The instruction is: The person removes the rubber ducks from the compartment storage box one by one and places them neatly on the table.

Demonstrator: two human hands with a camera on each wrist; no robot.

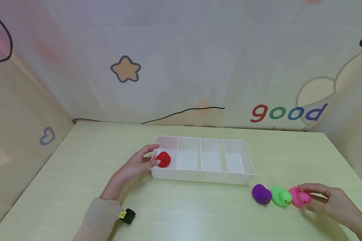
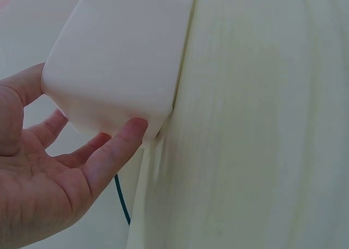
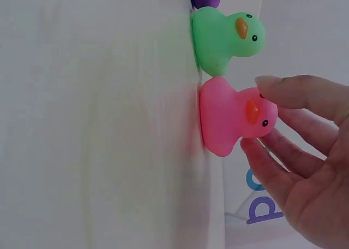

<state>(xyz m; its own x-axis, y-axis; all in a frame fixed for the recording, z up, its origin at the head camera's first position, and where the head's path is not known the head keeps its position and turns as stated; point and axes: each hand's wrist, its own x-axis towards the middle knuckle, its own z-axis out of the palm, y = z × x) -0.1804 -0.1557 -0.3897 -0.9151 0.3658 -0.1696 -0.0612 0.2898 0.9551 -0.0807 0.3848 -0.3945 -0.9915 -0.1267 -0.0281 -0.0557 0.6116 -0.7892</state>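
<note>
right hand point(image 1: 335, 201) pinched pink toy duck point(image 3: 218, 118), likely light, squeezable, sensibly by its head; left hand point(image 1: 135, 165) gripped divided tray point(image 1: 199, 175).

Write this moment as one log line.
left fingers: hold white tray | right fingers: pinch pink duck | red duck: in leftmost compartment

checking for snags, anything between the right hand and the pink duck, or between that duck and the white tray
Nothing visible separates the right hand from the pink duck: its fingers are at the duck's head. Toward the white tray, the green duck and then the purple duck stand in the way, as does its wall.
</note>
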